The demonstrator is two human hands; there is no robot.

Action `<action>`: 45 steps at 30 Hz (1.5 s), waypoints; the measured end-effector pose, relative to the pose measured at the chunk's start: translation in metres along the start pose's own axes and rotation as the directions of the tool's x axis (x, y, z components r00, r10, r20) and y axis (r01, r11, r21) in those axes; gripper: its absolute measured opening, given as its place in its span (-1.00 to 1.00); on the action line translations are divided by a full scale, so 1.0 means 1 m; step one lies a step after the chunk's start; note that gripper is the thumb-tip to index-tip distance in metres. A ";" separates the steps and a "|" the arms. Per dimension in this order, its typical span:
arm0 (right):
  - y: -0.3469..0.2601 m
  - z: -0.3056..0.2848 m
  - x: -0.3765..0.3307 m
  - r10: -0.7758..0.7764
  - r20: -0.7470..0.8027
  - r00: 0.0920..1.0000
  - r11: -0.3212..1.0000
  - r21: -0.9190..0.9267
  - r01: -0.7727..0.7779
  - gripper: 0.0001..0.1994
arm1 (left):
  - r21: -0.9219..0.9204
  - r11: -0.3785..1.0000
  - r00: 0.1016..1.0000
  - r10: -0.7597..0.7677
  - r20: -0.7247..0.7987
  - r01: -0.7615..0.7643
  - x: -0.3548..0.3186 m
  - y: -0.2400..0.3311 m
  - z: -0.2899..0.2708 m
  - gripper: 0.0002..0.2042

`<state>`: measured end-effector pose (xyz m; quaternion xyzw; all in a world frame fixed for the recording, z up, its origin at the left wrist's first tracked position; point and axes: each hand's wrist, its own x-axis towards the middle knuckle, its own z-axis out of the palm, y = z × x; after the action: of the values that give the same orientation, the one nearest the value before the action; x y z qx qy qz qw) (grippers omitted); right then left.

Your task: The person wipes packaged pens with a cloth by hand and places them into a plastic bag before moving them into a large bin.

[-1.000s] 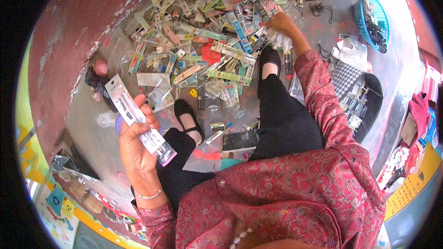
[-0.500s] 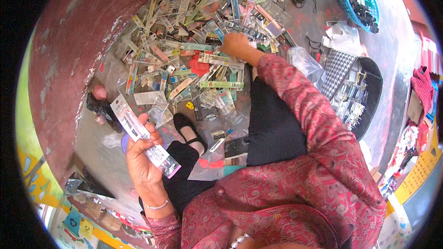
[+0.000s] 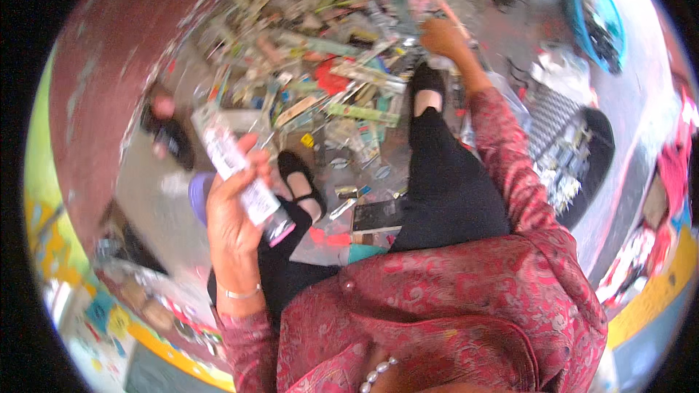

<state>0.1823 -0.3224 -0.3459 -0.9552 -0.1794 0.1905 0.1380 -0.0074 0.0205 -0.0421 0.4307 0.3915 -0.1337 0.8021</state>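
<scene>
My left hand (image 3: 234, 200) is wrapped round a long, narrow flat package (image 3: 261, 202), white-labelled with a dark, pink-edged lower end. It is held tilted above my left foot. My right hand (image 3: 443, 38) reaches out to the far side of the pile of packages (image 3: 313, 47), close to a pinkish strip (image 3: 453, 16). Motion blurs its fingers, so whether it grips anything is not visible. The pile holds many slim clear, green and white packets, with a red piece (image 3: 333, 76) among them.
A blue basket (image 3: 598, 25) with dark items stands at the far right. Nearer is a black open bag (image 3: 593, 167) with packed items, beside white plastic (image 3: 561, 73). A purple round object (image 3: 198, 196) lies by my left hand. My black shoes (image 3: 295, 175) rest by the pile.
My right hand has moved farther away and to the right over the pile. The view has shifted, and my left hand still holds the package.
</scene>
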 end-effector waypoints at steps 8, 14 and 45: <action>-0.020 -0.035 -0.009 -0.016 -0.064 0.998 0.999 0.049 0.019 -0.76 | -0.080 0.997 1.000 -0.011 0.013 0.012 0.001 -0.001 0.009 -0.64; -0.039 -0.048 -0.018 0.147 -0.112 0.983 0.945 -0.277 -0.173 -0.81 | -0.138 0.985 0.994 0.097 -0.055 -0.104 0.002 0.011 0.001 -0.75; -0.124 0.014 -0.028 0.085 0.245 0.966 0.962 0.232 -0.144 -0.69 | -0.144 0.989 0.999 0.022 0.026 -0.018 0.002 0.004 0.003 -0.76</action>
<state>0.1165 -0.2196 -0.3084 -0.9104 -0.1133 0.3297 0.2229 -0.0027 0.0207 -0.0402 0.3739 0.3845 -0.1032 0.8377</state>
